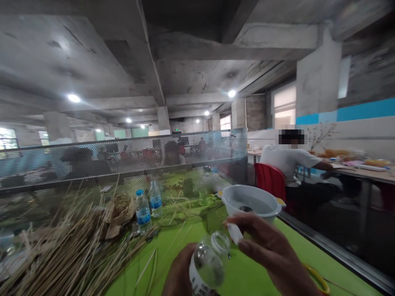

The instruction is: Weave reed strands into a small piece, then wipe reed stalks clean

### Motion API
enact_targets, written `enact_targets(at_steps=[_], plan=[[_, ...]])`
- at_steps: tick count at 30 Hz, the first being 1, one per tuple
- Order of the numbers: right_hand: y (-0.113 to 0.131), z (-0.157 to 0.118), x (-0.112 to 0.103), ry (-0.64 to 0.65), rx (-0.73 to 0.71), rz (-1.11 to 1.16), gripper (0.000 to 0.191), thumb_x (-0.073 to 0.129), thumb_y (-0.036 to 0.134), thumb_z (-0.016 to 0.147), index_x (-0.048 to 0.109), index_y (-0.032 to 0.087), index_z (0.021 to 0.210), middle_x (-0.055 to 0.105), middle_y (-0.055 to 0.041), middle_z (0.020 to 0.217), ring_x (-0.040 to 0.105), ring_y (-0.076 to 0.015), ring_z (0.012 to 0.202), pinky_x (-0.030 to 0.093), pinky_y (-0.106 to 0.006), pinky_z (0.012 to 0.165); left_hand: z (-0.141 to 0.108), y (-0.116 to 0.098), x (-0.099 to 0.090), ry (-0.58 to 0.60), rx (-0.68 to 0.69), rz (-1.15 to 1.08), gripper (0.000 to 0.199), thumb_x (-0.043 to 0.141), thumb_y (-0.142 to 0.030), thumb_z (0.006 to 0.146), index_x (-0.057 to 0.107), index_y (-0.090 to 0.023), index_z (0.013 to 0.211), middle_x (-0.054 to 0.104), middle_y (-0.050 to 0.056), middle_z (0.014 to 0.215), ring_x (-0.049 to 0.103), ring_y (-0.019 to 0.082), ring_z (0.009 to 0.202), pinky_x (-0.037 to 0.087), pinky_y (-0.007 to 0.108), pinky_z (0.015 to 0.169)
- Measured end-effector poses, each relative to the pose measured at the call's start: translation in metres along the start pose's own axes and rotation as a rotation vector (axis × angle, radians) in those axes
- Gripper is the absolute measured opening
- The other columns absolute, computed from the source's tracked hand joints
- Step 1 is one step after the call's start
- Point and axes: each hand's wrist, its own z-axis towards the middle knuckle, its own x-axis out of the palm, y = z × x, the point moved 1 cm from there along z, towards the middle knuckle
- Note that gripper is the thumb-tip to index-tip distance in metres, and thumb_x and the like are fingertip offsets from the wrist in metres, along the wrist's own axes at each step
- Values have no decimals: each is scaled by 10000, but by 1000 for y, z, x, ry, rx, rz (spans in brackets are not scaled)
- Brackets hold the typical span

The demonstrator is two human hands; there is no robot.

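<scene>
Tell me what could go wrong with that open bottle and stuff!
The clear plastic bottle in the left hand leans with its mouth uncovered, so anything inside might spill onto the green table.

What looks like a white cap is pinched in the fingers of the right hand, so it could slip.

The basin is near the table's edge; a bump might knock it off.

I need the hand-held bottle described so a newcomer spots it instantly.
On the green table, find the pale basin. Nearer the camera, the left hand grips a clear bottle, tilted toward the right hand. Its mouth is open and its label white, unlike the two blue-labelled standing bottles.
</scene>
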Motion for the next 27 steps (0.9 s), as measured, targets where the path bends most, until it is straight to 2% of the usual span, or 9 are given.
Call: enact_targets(at_steps=[5,8,12,15,19,21,24,25,27], plan=[[15,0,2,194,-110,-294,236,747,312,783,723,302,1017,720,-23,937,662,-198,870,546,-303,784,-4,17,5,114,-53,26,504,734,-214,578,637,-229,1072,706,43,932,665,219,802,532,309,703],[14,-2,-1,259,-93,-355,232,741,317,792,719,294,1022,722,-27,945,667,-199,860,547,-307,770,-10,23,8,99,-4,83,502,697,-185,558,634,-237,1054,708,44,936,660,226,825,532,317,731],[13,-5,-3,338,-31,-438,217,758,362,771,711,261,957,703,-7,817,649,-173,730,531,-279,685,-16,28,17,60,49,210,491,640,-131,512,629,-238,991,710,42,920,658,241,835,525,356,769],[6,-9,1,311,-9,-596,210,733,420,779,670,223,810,649,10,682,600,-151,612,479,-246,569,-17,31,25,49,43,279,440,611,-103,487,610,-229,909,702,35,855,656,239,784,517,357,728],[-3,-19,3,175,-83,-826,366,635,515,828,542,212,646,556,14,564,510,-140,506,405,-245,484,-15,27,28,58,17,293,406,597,-101,508,586,-224,894,691,35,866,644,232,803,502,351,729],[-3,-22,0,201,-110,-823,299,635,507,828,610,218,756,629,-11,654,560,-160,558,454,-258,524,-13,23,27,87,-16,256,396,605,-107,507,584,-224,884,683,25,842,636,221,775,500,335,706],[0,-22,-5,262,-111,-737,305,622,430,858,637,276,1121,718,-52,973,661,-204,784,538,-293,682,-10,18,24,85,-62,203,439,614,-115,493,586,-229,916,686,21,865,635,223,787,508,340,720],[0,-21,-5,268,-105,-720,313,614,410,868,625,291,1157,716,-51,1014,667,-208,824,544,-297,710,-9,17,24,81,-67,203,459,613,-116,488,587,-229,932,688,26,885,638,233,810,511,356,744],[-2,-20,-4,263,-92,-720,199,597,411,880,656,271,1009,712,-33,875,658,-191,740,533,-275,645,-9,17,27,72,-62,225,472,609,-119,485,585,-226,944,690,38,912,641,253,849,510,390,779]])
